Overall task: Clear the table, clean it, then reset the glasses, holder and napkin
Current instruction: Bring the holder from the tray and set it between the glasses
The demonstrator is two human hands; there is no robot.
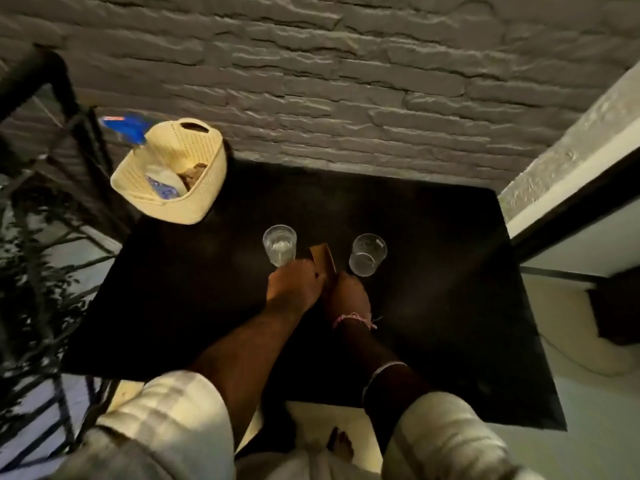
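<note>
Between the two glasses (280, 244), both hands (294, 284) hide the wooden holder's (323, 258) base; finger grip unclear.

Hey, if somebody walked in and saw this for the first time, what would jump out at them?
Two clear glasses, the left glass and the right glass, stand out against the black table, with a brown holder between them. The left hand and right hand meet at that holder. A cream basket sits at the far left corner, a blue item poking out.
</note>
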